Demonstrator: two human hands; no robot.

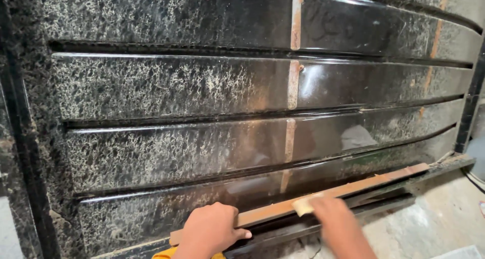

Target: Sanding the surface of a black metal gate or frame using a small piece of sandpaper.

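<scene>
**Hands on strip at foot of black panel**

Panel: big, glossy black, ribbed in horizontal bands, speckled with pale dust, heaviest on its 9 o'clock side. It stands upright and fills most of the view. Rusty vertical streak runs down its middle.

Floor: bare concrete, at 4 o'clock.

Strip: long, narrow, tan-brown, lying along the panel's bottom ledge from 7 o'clock up toward 3 o'clock. The ledge appears to carry it.

Left hand: at 6 o'clock, palm down, fingers curled over the strip's near end, pressing it (likely steadying it against the ledge).

Right hand: just toward 5 o'clock, blurred, fingers closed on a small pale pad laid flat against the strip's face. Hands near each other, not touching.
</scene>
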